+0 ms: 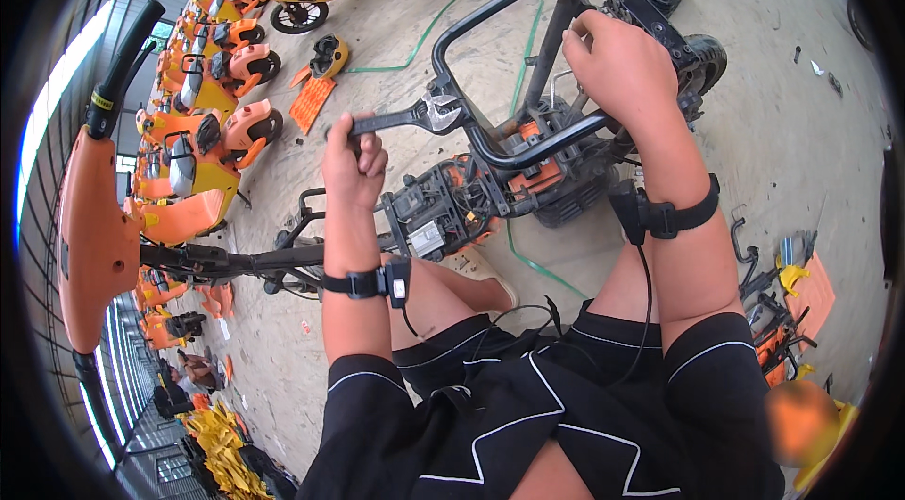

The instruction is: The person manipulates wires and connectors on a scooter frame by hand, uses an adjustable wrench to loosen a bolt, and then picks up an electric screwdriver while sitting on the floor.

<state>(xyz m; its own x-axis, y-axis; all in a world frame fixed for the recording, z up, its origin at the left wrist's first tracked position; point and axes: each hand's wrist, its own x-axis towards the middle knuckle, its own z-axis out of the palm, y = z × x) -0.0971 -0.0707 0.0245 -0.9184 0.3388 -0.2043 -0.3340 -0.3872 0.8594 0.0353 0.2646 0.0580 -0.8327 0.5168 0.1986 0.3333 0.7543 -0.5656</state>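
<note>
My left hand [354,157] is closed round the handle of a black adjustable wrench [405,117]. The wrench's silver jaws sit at a bracket on the bent black tube frame [454,46] of a stripped scooter. On the right, my right hand [624,66] has its fingers curled above the rear end of this frame. Whatever those fingers may hold is hidden. Below the tubes lies the scooter's open body [429,210], with bare electrical parts and wiring. Its handlebar, with an orange cover [92,227], stands at the far left.
Rows of orange and yellow scooters [212,137] stand at the left and back. A yellow helmet [329,55] and an orange panel [313,104] lie on the concrete floor. Loose black and orange parts [782,311] lie at the right. Yellow pieces [222,439] are piled at lower left.
</note>
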